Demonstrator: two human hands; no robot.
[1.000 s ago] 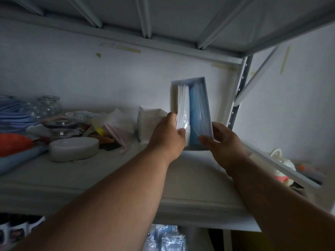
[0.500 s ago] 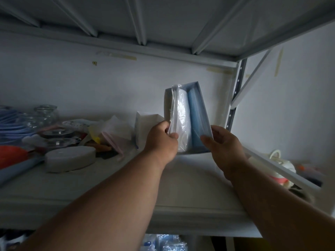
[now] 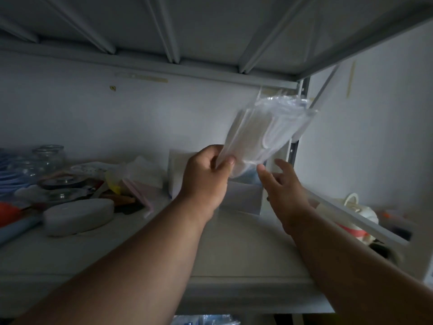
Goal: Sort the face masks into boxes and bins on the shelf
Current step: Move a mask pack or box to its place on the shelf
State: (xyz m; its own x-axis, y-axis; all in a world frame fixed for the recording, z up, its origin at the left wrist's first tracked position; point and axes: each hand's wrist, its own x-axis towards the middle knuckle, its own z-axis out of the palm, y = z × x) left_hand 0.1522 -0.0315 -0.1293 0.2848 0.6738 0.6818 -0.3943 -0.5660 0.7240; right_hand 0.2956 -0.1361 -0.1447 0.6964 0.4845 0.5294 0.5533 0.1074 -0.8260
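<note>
My left hand (image 3: 206, 177) grips the lower end of a clear plastic pack of white face masks (image 3: 262, 134), held up and tilted to the right above the shelf. Below it a pale box (image 3: 241, 198) rests on the shelf (image 3: 234, 249), with blue masks (image 3: 250, 177) showing inside. My right hand (image 3: 281, 186) hovers beside the box with its fingers spread, holding nothing. Another white box (image 3: 175, 170) stands just left of my left hand.
Clutter fills the shelf's left: a white oval case (image 3: 77, 216), glass jars (image 3: 48, 156), lids, orange and blue items, crumpled plastic bags (image 3: 140, 170). A metal upright (image 3: 293, 146) and diagonal brace bound the right side. More wrapped masks (image 3: 206, 320) lie on the level below.
My left hand has pulled the pack of white masks up out of the box. The box has dropped down onto the shelf, and my right hand has let go of it.
</note>
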